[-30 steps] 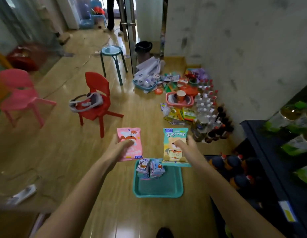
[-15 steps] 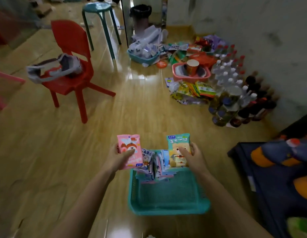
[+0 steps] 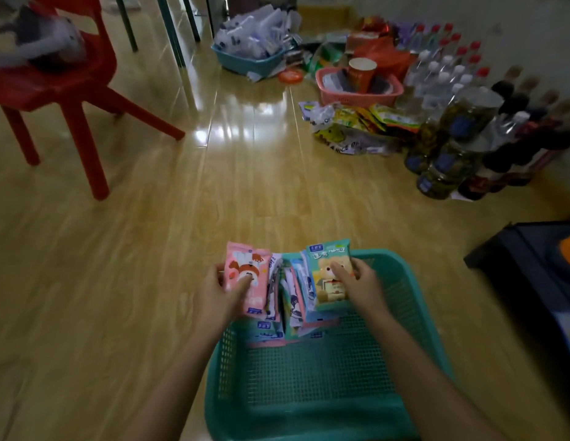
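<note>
Glossy yellow-brown wood-plank floor (image 3: 150,249) across the whole view, with bright white glare patches (image 3: 226,135) at upper centre. Pale grey wall (image 3: 516,23) at upper right. Red plastic chair (image 3: 70,90) at upper left, with a blurred grey-and-white object (image 3: 45,43) on its seat. Thin teal metal legs (image 3: 170,36) just beside the chair, cut off by the top edge. Dark blue shelf unit (image 3: 532,265) at the right edge. Rows of clear red-capped plastic bottles (image 3: 443,68) and dark bottles (image 3: 516,132) along the foot of the wall. Dim light overall.
</note>
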`<state>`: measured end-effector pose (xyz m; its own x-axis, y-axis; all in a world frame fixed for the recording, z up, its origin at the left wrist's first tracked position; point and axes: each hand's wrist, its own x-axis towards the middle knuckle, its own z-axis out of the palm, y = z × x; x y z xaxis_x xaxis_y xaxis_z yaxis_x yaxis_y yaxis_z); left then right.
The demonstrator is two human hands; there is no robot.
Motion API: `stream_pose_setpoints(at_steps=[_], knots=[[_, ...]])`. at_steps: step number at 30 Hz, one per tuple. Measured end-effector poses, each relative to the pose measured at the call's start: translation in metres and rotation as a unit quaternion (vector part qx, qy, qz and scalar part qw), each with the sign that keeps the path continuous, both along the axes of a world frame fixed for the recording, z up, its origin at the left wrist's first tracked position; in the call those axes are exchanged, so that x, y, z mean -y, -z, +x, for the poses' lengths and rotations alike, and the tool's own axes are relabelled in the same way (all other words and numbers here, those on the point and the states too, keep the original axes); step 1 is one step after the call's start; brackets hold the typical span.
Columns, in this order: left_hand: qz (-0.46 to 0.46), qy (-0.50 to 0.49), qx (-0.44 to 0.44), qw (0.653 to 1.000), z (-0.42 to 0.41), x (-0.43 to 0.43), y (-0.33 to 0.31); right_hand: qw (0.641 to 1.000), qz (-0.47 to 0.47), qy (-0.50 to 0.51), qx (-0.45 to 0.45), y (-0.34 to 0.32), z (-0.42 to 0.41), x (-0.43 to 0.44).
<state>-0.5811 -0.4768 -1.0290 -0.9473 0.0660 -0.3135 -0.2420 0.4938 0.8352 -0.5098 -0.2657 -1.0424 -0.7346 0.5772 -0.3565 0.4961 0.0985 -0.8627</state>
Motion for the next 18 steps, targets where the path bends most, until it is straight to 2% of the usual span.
stream_pose_setpoints(at_steps=[3,6,12,15,18], knots=[[-0.043,0.013,-0.031,0.998,0.000,-0.002,0.006,0.997,0.072,-0.013,0.034,0.011,-0.003,0.002],[-0.047,0.020,-0.043,0.998,0.000,-0.005,0.007,0.994,0.103,0.003,0.023,0.017,-0.002,0.004],[0.079,0.020,-0.044,0.996,0.031,-0.005,-0.015,0.999,0.032,0.020,-0.026,0.016,0.002,0.001],[0.163,0.048,0.022,0.985,0.068,-0.003,-0.020,0.997,-0.023,0.044,-0.063,0.013,0.008,-0.006],[0.185,0.085,0.089,0.975,0.095,-0.003,-0.011,0.992,-0.039,0.074,-0.099,0.007,0.017,-0.015]])
